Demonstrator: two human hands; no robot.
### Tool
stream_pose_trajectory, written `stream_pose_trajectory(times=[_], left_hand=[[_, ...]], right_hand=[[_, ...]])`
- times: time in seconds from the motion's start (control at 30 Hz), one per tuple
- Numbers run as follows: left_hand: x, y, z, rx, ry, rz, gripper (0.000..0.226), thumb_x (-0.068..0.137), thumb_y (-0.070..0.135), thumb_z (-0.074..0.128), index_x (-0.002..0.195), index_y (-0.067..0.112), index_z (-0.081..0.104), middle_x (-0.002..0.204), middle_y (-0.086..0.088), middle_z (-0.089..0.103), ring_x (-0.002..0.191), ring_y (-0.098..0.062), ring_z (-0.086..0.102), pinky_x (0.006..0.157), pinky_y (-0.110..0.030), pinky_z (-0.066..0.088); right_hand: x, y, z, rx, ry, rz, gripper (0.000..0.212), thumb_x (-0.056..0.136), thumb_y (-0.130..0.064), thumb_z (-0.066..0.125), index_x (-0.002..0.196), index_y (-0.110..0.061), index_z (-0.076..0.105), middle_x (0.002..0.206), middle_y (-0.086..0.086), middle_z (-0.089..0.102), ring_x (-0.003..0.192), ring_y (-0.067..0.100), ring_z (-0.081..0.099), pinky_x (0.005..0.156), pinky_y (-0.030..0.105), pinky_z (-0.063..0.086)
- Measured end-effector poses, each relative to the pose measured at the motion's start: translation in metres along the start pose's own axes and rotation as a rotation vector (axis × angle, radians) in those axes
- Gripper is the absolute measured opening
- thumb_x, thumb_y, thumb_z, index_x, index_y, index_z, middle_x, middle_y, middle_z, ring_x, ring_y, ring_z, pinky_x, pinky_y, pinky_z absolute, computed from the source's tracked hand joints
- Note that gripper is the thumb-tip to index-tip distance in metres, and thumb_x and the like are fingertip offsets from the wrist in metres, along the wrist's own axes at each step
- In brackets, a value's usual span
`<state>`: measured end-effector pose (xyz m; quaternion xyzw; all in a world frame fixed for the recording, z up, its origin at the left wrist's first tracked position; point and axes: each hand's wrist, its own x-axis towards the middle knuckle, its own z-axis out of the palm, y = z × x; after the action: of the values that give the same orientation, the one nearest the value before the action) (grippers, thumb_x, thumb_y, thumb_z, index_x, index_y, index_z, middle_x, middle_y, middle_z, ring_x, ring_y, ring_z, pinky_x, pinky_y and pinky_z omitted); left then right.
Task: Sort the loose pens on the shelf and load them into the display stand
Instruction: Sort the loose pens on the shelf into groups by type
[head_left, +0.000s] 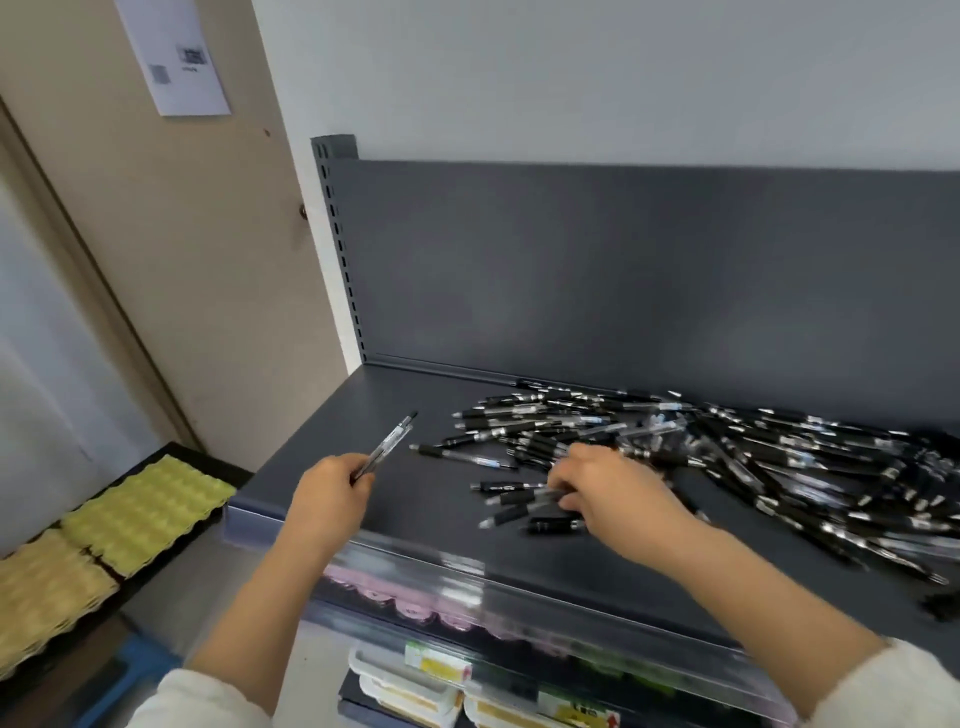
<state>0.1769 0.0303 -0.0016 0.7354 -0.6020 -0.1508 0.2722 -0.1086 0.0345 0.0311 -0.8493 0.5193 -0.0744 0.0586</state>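
The loose pens (727, 457) lie in a tangled black pile on the dark grey shelf (426, 499), spreading from its middle off to the right; no display stand is in view. Left of the pile and clear of it, the left hand (332, 493) is curled round a small bundle of pens (387, 444), their ends pointing up and away towards the back panel. The right hand (608, 488) is on the pile's near left edge, fingers bent down over a few stragglers. Blur makes it impossible to tell whether it has a pen pinched or only touches them. The step in hand looks like gathering, one pen at a time, into the left hand. To do it well, the person should take the stragglers at the pile's edge first, since they lie apart and lift free without dragging others. Each pen should go into the bundle facing the same way, so the bundle later drops cleanly into the stand. Pens near the shelf's front lip could roll off if nudged.
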Motion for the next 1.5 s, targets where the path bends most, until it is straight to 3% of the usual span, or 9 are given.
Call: stream_pose_trajectory(times=[0.27, 0.37, 0.57, 0.77, 0.9, 1.1, 1.23, 1.4, 1.5], left_hand=[[0.044, -0.06, -0.028, 0.045, -0.033, 0.042, 0.019, 0.093, 0.009, 0.05, 0.097, 0.005, 0.068, 0.079, -0.017, 0.063, 0.062, -0.024, 0.048, 0.058, -0.027, 0.037], [0.059, -0.072, -0.026, 0.086, -0.052, 0.045, 0.019, 0.093, 0.009, 0.048, 0.092, 0.004, 0.066, 0.075, -0.012, 0.057, 0.064, -0.024, 0.05, 0.061, -0.028, 0.04], [0.072, -0.076, -0.007, 0.252, -0.102, 0.014, 0.023, 0.092, 0.004, 0.044, 0.112, 0.006, 0.056, 0.118, -0.013, 0.047, 0.102, -0.03, 0.05, 0.091, -0.032, 0.041], [0.075, -0.063, -0.01, 0.161, -0.226, 0.005, 0.045, 0.102, 0.023, 0.032, 0.146, 0.012, 0.028, 0.142, -0.01, 0.033, 0.126, -0.03, 0.032, 0.105, -0.034, 0.028], [0.073, -0.07, -0.018, 0.124, -0.29, 0.053, 0.049, 0.1, 0.038, 0.035, 0.143, 0.014, 0.035, 0.144, -0.007, 0.037, 0.129, -0.029, 0.03, 0.106, -0.037, 0.03], [0.059, -0.06, -0.008, 0.289, -0.329, 0.102, 0.09, 0.085, 0.065, 0.047, 0.15, 0.013, 0.013, 0.157, -0.003, 0.015, 0.141, -0.025, 0.014, 0.112, -0.04, 0.025], [0.052, -0.053, 0.004, 0.287, -0.315, 0.108, 0.087, 0.09, 0.057, 0.044, 0.151, 0.012, 0.001, 0.159, -0.007, -0.001, 0.145, -0.026, 0.005, 0.116, -0.038, 0.015], [0.056, -0.062, -0.003, 0.079, -0.286, 0.106, 0.067, 0.094, 0.047, 0.047, 0.149, 0.016, 0.023, 0.157, -0.003, 0.019, 0.142, -0.024, 0.017, 0.114, -0.035, 0.02], [0.063, -0.073, -0.016, 0.092, -0.305, 0.192, 0.051, 0.092, 0.038, 0.055, 0.139, 0.02, 0.045, 0.148, 0.003, 0.038, 0.135, -0.02, 0.034, 0.111, -0.03, 0.028]], right_hand=[[0.111, -0.085, 0.058, -0.064, 0.091, -0.268, 0.018, 0.09, -0.004, 0.052, 0.102, -0.014, 0.061, 0.1, 0.002, 0.058, 0.092, 0.023, 0.051, 0.08, 0.03, 0.037], [0.143, -0.104, 0.066, -0.155, 0.108, -0.358, 0.025, 0.071, 0.002, 0.068, 0.088, -0.016, 0.066, 0.082, 0.001, 0.061, 0.079, 0.024, 0.056, 0.077, 0.031, 0.045], [0.176, -0.132, 0.079, -0.437, 0.192, -0.531, 0.02, 0.062, -0.011, 0.077, 0.075, -0.022, 0.068, 0.082, -0.001, 0.059, 0.085, 0.022, 0.057, 0.089, 0.039, 0.05], [0.182, -0.132, 0.095, -0.11, 0.194, -0.254, 0.043, 0.068, -0.002, 0.072, 0.106, -0.022, 0.066, 0.101, 0.0, 0.056, 0.088, 0.022, 0.054, 0.07, 0.03, 0.045], [0.168, -0.121, 0.091, 0.178, 0.117, -0.047, 0.038, 0.091, -0.014, 0.057, 0.129, -0.019, 0.055, 0.118, -0.001, 0.052, 0.112, 0.019, 0.051, 0.093, 0.027, 0.042], [0.155, -0.103, 0.082, 0.069, 0.136, 0.032, 0.041, 0.09, -0.033, 0.059, 0.128, -0.022, 0.055, 0.125, -0.007, 0.049, 0.118, 0.015, 0.04, 0.1, 0.026, 0.035], [0.148, -0.084, 0.077, 0.053, 0.096, 0.135, 0.042, 0.09, -0.033, 0.059, 0.13, -0.022, 0.054, 0.131, -0.006, 0.046, 0.123, 0.016, 0.037, 0.103, 0.028, 0.032], [0.142, -0.102, 0.078, 0.248, 0.098, 0.152, 0.034, 0.088, -0.035, 0.061, 0.119, -0.022, 0.062, 0.101, -0.004, 0.054, 0.094, 0.015, 0.055, 0.084, 0.026, 0.042], [0.147, -0.122, 0.084, 0.309, 0.036, 0.087, 0.041, 0.091, -0.036, 0.057, 0.13, -0.024, 0.053, 0.113, -0.001, 0.051, 0.103, 0.018, 0.053, 0.091, 0.028, 0.041]])
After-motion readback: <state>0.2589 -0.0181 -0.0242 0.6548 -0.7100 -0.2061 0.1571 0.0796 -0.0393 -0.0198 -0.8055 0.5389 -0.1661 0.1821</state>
